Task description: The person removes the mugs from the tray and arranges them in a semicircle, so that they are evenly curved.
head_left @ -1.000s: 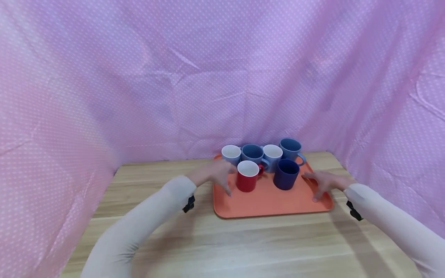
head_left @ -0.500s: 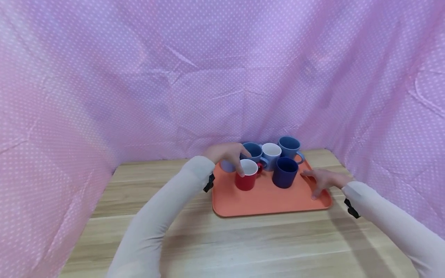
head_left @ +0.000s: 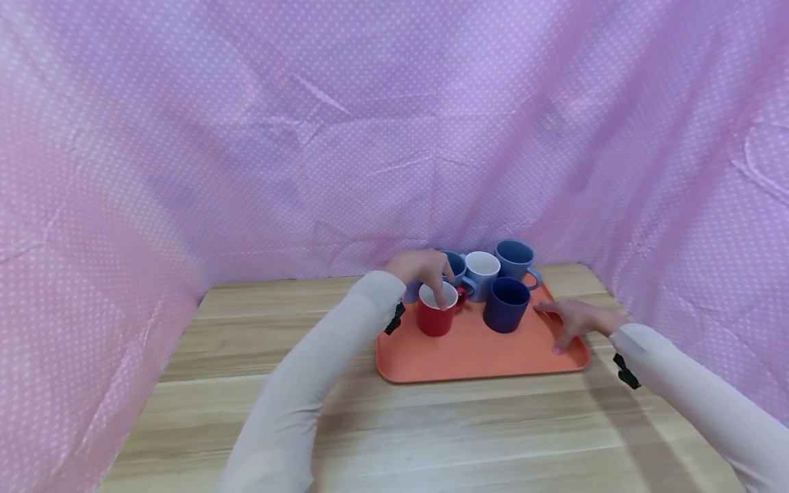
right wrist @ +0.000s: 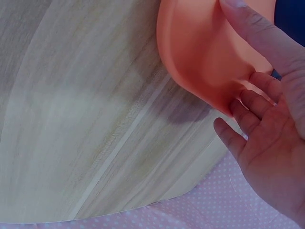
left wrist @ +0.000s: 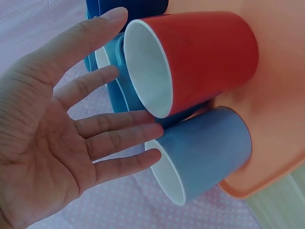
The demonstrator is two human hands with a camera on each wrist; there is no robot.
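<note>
My left hand (head_left: pixel 424 267) hovers over the red mug (head_left: pixel 435 320), which has a white inside. In the left wrist view the fingers of that hand (left wrist: pixel 52 119) are spread beside the mug rims and grip nothing; whether a fingertip touches a rim, I cannot tell. A light blue mug (left wrist: pixel 205 152) stands behind the red one, mostly covered by my hand in the head view. On the orange tray's (head_left: pixel 468 359) right side, my right hand (head_left: pixel 574 320) rests with its fingers at the rim and thumb apart. The right wrist view shows these fingertips (right wrist: pixel 245 117) against the tray's edge.
A navy mug (head_left: pixel 505 308) stands right of the red one. Along the tray's back are a partly hidden blue mug (head_left: pixel 458 266), a white-lined light blue mug (head_left: pixel 481 287) and another blue mug (head_left: pixel 514 259). Pink dotted cloth (head_left: pixel 370 171) hangs behind the wooden table (head_left: pixel 265 342).
From the left of the red mug, my left hand has risen and moved right, over the back-left mug and then above the red one. The right hand and the mugs have stayed put.
</note>
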